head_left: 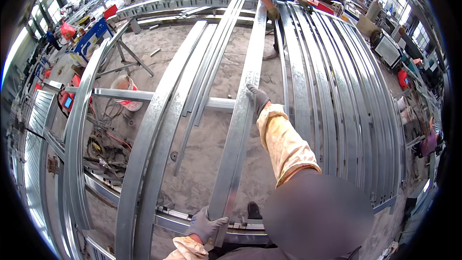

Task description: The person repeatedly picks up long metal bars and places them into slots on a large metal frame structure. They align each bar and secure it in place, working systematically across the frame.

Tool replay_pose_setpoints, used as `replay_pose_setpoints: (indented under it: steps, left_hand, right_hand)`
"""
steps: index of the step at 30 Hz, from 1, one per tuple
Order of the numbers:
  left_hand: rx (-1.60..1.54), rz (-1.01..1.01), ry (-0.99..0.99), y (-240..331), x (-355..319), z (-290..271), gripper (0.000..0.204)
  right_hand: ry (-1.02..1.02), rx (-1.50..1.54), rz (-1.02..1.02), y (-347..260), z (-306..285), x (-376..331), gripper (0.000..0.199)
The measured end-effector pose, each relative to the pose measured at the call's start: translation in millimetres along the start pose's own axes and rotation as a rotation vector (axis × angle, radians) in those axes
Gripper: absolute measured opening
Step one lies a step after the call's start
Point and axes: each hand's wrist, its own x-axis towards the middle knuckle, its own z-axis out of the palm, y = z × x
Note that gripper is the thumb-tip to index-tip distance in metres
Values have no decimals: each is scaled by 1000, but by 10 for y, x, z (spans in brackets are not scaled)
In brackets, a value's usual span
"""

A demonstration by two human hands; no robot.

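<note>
- Head view: the left hand (206,225), in a grey glove, clasps the near end of a long galvanised steel channel (243,110).
- Further along, the right hand (257,97), also gloved, rests on the channel's right edge; whether its fingers close around it I cannot tell.
- At the far end, a co-worker's gloved hand (273,13) holds the same channel.
- It runs lengthwise across the steel support frame (126,95), beside a stack of similar channels (337,91).
- It looks stiff, heavy, smooth and sharp-edged, so gripping the flanges at both ends seems wise.
- Below lies a dusty concrete floor (199,149) in a bright workshop.
</note>
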Motion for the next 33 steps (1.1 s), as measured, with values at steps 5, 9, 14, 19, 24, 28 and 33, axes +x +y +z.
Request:
replay_pose_setpoints:
  steps: [5, 9, 14, 19, 24, 28, 33]
  left_hand:
    - [100, 0, 56, 189, 77, 74, 60]
    - [33, -9, 38, 332, 122, 214, 63]
    - [-104, 12, -16, 150, 289, 442, 63]
    - [-24, -27, -10, 118, 334, 646, 57]
    - [-17, -56, -114, 113, 430, 735, 56]
    - [-125, -120, -290, -61, 597, 806, 30]
    - [-188, -68, -397, -206, 712, 899, 27]
  right_hand:
    - [85, 41, 73, -90, 68, -7, 54]
    - [91, 23, 70, -91, -97, 104, 51]
    - [72, 38, 40, -58, -283, 279, 48]
    - [80, -129, -27, -312, -292, -61, 48]
    - [71, -88, -132, 104, -534, -686, 38]
    - [19, 58, 47, -96, -414, -1945, 52]
    - [116, -12, 199, -370, -630, -3538, 49]
